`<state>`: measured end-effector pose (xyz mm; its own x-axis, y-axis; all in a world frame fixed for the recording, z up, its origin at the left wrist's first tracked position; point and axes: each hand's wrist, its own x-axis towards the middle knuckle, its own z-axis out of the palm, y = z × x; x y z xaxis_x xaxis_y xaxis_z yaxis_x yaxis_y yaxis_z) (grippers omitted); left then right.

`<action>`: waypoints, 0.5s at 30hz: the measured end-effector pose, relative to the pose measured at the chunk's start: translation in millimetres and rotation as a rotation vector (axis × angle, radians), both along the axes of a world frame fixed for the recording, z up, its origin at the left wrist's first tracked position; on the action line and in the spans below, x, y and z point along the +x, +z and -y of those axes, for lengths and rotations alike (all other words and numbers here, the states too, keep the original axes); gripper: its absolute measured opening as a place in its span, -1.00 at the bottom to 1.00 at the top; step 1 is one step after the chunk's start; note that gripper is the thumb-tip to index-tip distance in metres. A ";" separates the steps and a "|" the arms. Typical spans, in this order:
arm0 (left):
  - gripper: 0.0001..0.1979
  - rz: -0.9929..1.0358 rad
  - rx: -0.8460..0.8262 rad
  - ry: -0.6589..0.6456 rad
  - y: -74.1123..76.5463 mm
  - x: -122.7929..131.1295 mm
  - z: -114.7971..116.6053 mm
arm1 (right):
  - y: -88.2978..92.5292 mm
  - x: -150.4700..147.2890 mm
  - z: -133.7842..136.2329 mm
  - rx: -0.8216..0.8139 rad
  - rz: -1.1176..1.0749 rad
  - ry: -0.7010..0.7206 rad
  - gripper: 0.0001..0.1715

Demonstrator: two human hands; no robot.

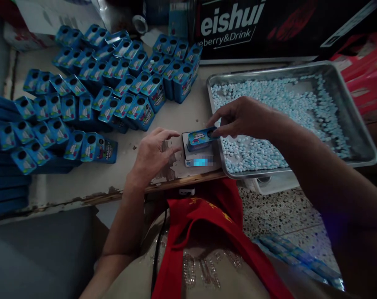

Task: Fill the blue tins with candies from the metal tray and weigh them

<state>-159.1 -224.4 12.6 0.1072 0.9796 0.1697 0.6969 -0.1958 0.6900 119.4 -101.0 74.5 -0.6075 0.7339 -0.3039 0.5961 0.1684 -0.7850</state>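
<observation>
A small blue candy box point(198, 139) rests on a little digital scale point(188, 158) with a lit blue display, which is blurred out. My right hand point(242, 118) reaches over the tray's near-left rim, with thumb and forefinger bent close together at the dark round hole in the box's right end. What those fingers hold, if anything, is hidden. Just left of the scale, my left hand point(154, 151) has its thumb and fingers apart and nothing between them. Pale blue and white candies point(256, 149) are spread in a metal tray point(358, 120) beneath my right forearm.
Rows of upright blue boxes point(113, 83) with round holes on top cover the table's point(163, 124) left half. More boxes point(8, 182) are stacked at the left edge. A black printed carton point(253, 29) stands behind the tray, and red plastic bags point(365, 79) lie to its right.
</observation>
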 end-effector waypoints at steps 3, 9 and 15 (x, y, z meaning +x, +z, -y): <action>-0.69 0.050 0.025 0.014 -3.1 2.0 -2.6 | 2.2 4.8 -2.8 0.024 -0.013 -0.028 -0.65; -0.41 -0.104 0.072 -0.125 -4.8 66.7 -24.3 | -26.1 29.1 -11.5 0.491 0.448 -0.208 -0.90; -0.65 -0.190 0.174 0.032 30.9 26.2 -7.0 | -56.2 -43.6 -23.9 0.768 0.188 -0.089 -0.73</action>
